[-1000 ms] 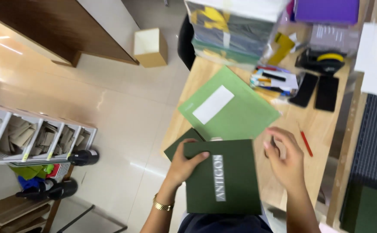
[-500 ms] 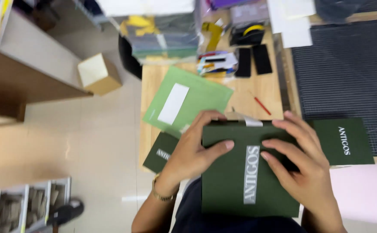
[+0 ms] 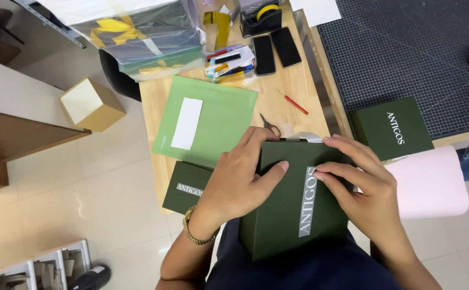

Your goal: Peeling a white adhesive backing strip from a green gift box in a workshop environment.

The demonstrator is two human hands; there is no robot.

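Note:
A dark green box [image 3: 293,215] with white lettering rests against my lap, its far edge at the wooden table's front. My left hand [image 3: 240,177] grips its left top corner, thumb lying across the lid. My right hand [image 3: 363,188] holds the right side, fingers spread over the lid. A bit of white paper [image 3: 304,137] sticks out at the box's far edge. A second dark green box [image 3: 186,188] lies left of it, partly under a light green folder [image 3: 218,115]. A third green box [image 3: 390,129] sits on the black cutting mat.
On the wooden table [image 3: 283,80] are scissors [image 3: 269,124], a red pencil [image 3: 296,104], two black phones [image 3: 275,51], a pen tray [image 3: 229,62] and stacked plastic-wrapped packs [image 3: 143,37]. A pink roll [image 3: 430,182] lies at right. A small tan box [image 3: 92,104] stands on the floor.
The view has swung left and closer. Both hands keep hold of the green box, and my right hand's fingers have shifted toward its top right edge.

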